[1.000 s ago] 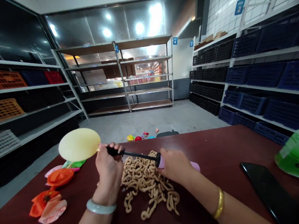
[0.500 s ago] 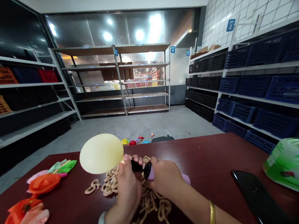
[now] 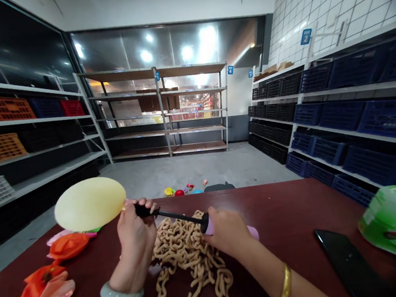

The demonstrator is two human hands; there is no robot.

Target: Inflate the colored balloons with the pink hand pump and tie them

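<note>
A pale yellow balloon (image 3: 89,203), partly blown up, sits on the nozzle of a hand pump. My left hand (image 3: 136,240) is closed around the black nozzle end of the pump (image 3: 146,211) and the balloon's neck. My right hand (image 3: 227,232) is closed around the pink pump barrel (image 3: 253,231). The thin black pump rod (image 3: 180,216) is drawn out between my hands. Both hands hover over a heap of tan twisted cord (image 3: 188,256) on the dark red table (image 3: 290,207).
Limp orange, pink and green balloons (image 3: 60,256) lie at the table's left end. A black phone (image 3: 350,268) and a green plastic bottle (image 3: 389,218) lie to the right. Shelves with crates line both walls. Small balloons (image 3: 180,192) lie on the floor.
The pump rod was pushed in half a second ago and is now pulled out again. The yellow balloon has grown larger and sits further left.
</note>
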